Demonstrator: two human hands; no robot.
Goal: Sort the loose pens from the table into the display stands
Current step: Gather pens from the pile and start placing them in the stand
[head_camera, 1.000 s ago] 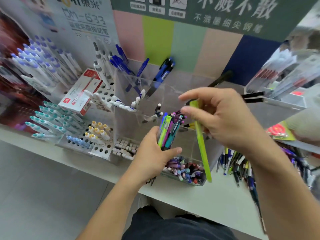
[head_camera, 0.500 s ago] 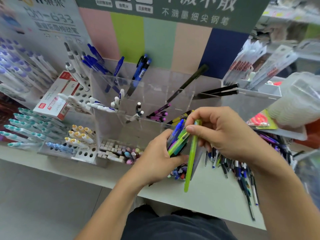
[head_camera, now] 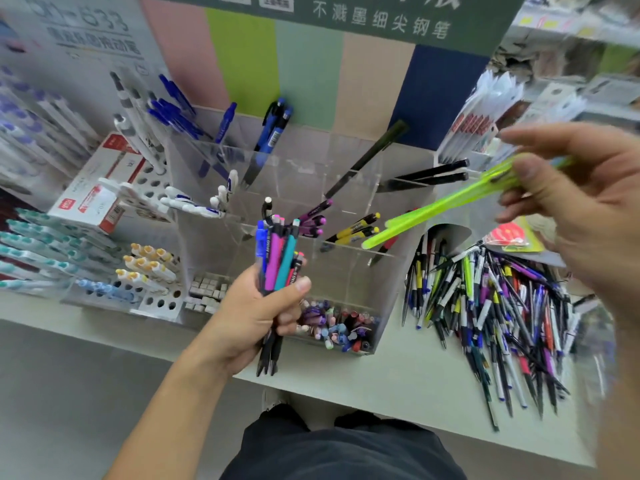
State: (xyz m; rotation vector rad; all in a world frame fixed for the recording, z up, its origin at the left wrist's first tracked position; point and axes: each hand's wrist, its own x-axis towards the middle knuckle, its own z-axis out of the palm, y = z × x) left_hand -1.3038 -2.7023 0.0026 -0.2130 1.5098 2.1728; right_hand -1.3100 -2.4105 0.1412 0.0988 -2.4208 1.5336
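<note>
1. A bundle of pens (head_camera: 278, 261) — blue, magenta, teal and dark barrels — is held upright in the left hand (head_camera: 258, 313). The fingers are curled round the barrels and the thumb is pressed across the front; the tips hang out below the fist.
2. A lime-green pen (head_camera: 440, 207) is pinched between thumb and fingertips of the right hand (head_camera: 581, 202). The remaining fingers are seen loosely spread above it. The pen is blurred and is held slanting, its far end over the clear stand, its near end at the hand.
3. The clear acrylic display stand (head_camera: 391, 271) is seen at the middle of the table (head_camera: 381, 379), divided into tiered compartments. Blue pens (head_camera: 273, 126) are leaned in the back row, black pens (head_camera: 429, 174) at the right, purple pens (head_camera: 313, 220) and yellow-and-black pens (head_camera: 356, 232) in the middle row. Small coloured caps or erasers (head_camera: 337, 323) are held in the front compartment — which of the two cannot be told.
4. The pile of loose pens (head_camera: 491, 306) is spread on the table just right of the stand, beneath the right hand.
5. To the left, a white perforated stand (head_camera: 152, 299) is noted with yellow-capped pens (head_camera: 149, 263); teal-capped pens (head_camera: 38, 244) lie beside it and a red-and-white box (head_camera: 100, 188) behind.
</note>
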